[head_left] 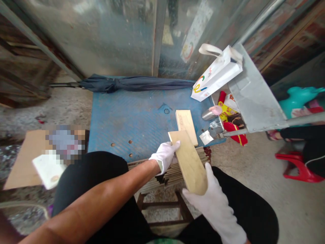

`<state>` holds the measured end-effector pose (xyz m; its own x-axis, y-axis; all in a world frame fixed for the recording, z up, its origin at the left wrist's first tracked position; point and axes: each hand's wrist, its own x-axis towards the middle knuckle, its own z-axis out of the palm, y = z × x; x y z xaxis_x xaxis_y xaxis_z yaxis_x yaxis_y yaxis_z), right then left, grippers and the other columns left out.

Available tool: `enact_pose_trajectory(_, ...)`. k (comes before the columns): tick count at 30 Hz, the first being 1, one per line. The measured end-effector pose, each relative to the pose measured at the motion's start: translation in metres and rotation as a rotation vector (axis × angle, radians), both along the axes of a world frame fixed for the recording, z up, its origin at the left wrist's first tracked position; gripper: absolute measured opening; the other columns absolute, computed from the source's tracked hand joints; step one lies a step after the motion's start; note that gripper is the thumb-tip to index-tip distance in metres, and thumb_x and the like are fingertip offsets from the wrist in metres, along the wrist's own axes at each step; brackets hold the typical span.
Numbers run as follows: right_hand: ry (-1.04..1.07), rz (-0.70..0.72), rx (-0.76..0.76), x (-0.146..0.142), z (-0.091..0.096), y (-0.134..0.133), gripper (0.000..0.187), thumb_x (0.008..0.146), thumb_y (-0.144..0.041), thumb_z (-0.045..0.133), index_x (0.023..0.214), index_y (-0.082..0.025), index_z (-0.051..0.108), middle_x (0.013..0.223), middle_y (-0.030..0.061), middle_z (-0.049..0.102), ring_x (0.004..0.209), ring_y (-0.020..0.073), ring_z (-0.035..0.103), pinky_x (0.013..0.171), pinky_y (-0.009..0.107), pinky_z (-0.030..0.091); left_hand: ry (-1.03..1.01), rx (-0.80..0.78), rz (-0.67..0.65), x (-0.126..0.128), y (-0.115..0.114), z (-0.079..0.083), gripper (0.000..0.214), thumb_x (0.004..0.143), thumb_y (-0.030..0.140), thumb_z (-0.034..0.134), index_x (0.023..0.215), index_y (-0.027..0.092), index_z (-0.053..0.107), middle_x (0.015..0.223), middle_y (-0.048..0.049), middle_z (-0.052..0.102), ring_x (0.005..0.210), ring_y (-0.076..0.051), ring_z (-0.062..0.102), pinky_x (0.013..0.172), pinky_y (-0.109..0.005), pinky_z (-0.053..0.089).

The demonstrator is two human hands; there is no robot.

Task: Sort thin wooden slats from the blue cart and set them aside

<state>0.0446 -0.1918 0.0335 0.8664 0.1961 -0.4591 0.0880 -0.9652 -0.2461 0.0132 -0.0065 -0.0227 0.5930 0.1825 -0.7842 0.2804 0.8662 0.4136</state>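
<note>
Head camera: long board (191, 166) held at both ends

The gloved left hand (166, 156) is closed on its far end, thumb on top; the gloved right hand (214, 203) is curled round its near end. Beyond the left hand, to its right, a paler board (186, 122) lies on the blue worktop (122, 118); well beyond the right hand, a white bag (215, 76).

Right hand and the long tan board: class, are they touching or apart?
Touching. The head view shows the gloved right hand holding the near end of the long tan board.
</note>
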Motion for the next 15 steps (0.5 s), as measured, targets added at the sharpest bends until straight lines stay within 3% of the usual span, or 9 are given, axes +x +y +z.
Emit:
enact_pose_trajectory(3,0.110,-0.346,0.320,0.006,0.006,-0.016,0.103,0.046,-0.047,0.085,0.139,-0.033,0.043,0.129,0.0051,0.060,0.120,0.0284,0.055,0.098,0.038,0.048,-0.045,-0.004,0.011,-0.001,0.001,0.006,0.020,0.090,0.026,0.054,0.101,0.011,0.062,0.090,-0.0108,0.074,0.076,-0.018,0.071,0.068,-0.029,0.059)
enact_pose_trajectory(5,0.192,-0.588,0.568,0.009,0.011,-0.025,0.102,0.046,-0.048,0.085,0.137,-0.028,0.044,0.126,0.0064,0.062,0.117,0.0266,0.057,0.096,0.036,0.050,-0.081,-0.011,0.031,-0.001,0.005,0.010,0.021,0.090,0.026,0.054,0.103,0.010,0.062,0.092,-0.0117,0.073,0.078,-0.019,0.071,0.073,-0.031,0.059)
enact_pose_trajectory(7,0.350,-0.744,0.748,0.008,0.016,-0.031,0.094,0.053,-0.051,0.083,0.135,-0.024,0.046,0.127,0.0086,0.062,0.116,0.0267,0.058,0.096,0.037,0.050,-0.096,-0.029,0.052,-0.001,0.009,0.015,0.023,0.091,0.026,0.052,0.105,0.010,0.062,0.095,-0.0125,0.073,0.080,-0.020,0.071,0.076,-0.034,0.059)
enact_pose_trajectory(11,0.665,-0.838,0.935,-0.004,0.024,-0.036,0.061,0.076,-0.051,0.070,0.129,-0.025,0.055,0.129,0.0092,0.060,0.117,0.0265,0.058,0.094,0.042,0.051,-0.097,-0.074,0.080,0.000,0.016,0.021,0.026,0.094,0.025,0.047,0.110,0.010,0.061,0.099,-0.0129,0.073,0.084,-0.020,0.071,0.079,-0.035,0.059)
enact_pose_trajectory(15,0.676,-0.905,1.037,-0.016,0.025,-0.033,0.055,0.080,-0.043,0.069,0.130,-0.024,0.055,0.123,0.0102,0.064,0.111,0.0263,0.062,0.088,0.042,0.055,-0.118,-0.111,0.038,0.000,0.012,0.022,0.026,0.093,0.024,0.049,0.111,0.010,0.061,0.099,-0.0117,0.072,0.084,-0.019,0.070,0.077,-0.033,0.059)
